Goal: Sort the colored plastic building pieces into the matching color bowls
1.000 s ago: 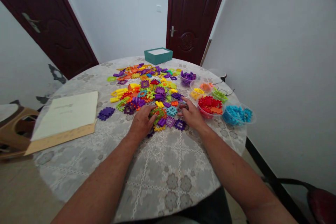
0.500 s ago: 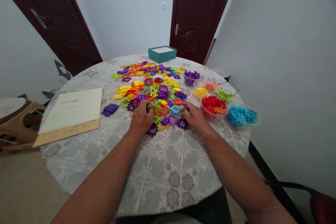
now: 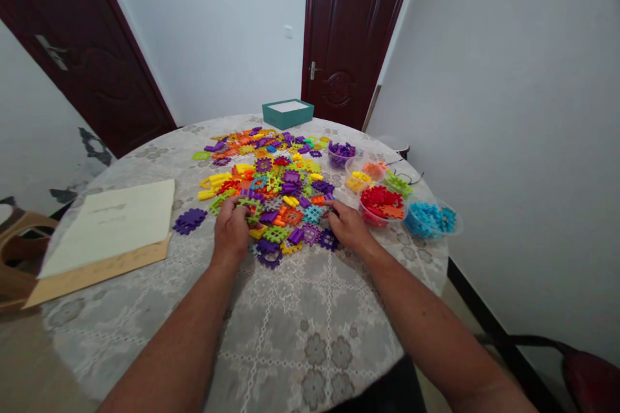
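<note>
A spread of colourful plastic interlocking pieces (image 3: 271,174) covers the middle of the round table (image 3: 300,310). My left hand (image 3: 231,229) rests at the near left edge of the spread, fingers curled round a green lattice piece (image 3: 250,206). My right hand (image 3: 347,224) lies at the near right edge, fingers bent down onto the pieces by a purple one (image 3: 328,240); what it holds, if anything, is hidden. Green (image 3: 276,233), purple (image 3: 268,248) and blue (image 3: 312,212) pieces lie between the hands.
Clear bowls at the right hold sorted pieces: purple (image 3: 341,153), yellow (image 3: 357,179), red (image 3: 380,201), green (image 3: 402,182), blue (image 3: 430,219). A teal box (image 3: 287,113) stands at the far edge. A paper pad on cardboard (image 3: 104,226) lies left. A chair (image 3: 581,368) is at the right.
My left hand has slid left and nearer along the edge of the spread, taking the green piece with it. My right hand has hardly moved. The camera view has shifted.
</note>
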Demonstrator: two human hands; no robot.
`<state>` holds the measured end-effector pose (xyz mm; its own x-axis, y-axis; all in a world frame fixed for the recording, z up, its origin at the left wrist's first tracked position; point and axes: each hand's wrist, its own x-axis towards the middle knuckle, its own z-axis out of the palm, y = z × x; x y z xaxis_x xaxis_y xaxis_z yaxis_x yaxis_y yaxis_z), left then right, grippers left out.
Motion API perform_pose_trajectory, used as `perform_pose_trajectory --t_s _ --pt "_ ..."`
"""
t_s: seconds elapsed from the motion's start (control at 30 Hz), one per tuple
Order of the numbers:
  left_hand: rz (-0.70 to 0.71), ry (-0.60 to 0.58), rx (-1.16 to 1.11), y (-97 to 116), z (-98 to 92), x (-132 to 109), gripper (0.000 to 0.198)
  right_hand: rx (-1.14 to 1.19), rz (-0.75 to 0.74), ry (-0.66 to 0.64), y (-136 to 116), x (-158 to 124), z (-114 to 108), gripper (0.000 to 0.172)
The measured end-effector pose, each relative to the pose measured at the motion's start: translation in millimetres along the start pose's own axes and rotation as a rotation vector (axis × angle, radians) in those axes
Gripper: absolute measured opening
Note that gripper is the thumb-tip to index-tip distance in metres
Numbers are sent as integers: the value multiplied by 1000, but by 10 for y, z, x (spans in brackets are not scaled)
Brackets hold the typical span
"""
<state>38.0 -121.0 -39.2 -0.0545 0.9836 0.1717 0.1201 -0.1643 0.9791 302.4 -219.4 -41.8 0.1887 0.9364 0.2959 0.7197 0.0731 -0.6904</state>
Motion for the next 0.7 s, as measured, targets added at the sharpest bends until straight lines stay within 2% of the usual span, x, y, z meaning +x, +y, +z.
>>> perform_pose_trajectory --t_s 0.13,0.3,0.53,0.7 --pt "-101 14 -104 65 16 -17 32 41 4 7 -55 -5 -21 37" --pt "-87 -2 -43 108 22 -31 39 9 32 26 -24 0 -23 34" --pt "119 -14 396 99 -80 32 39 -146 55 9 56 20 41 37" --pt "159 -35 532 35 -104 77 41 -99 49 51 68 23 66 35"
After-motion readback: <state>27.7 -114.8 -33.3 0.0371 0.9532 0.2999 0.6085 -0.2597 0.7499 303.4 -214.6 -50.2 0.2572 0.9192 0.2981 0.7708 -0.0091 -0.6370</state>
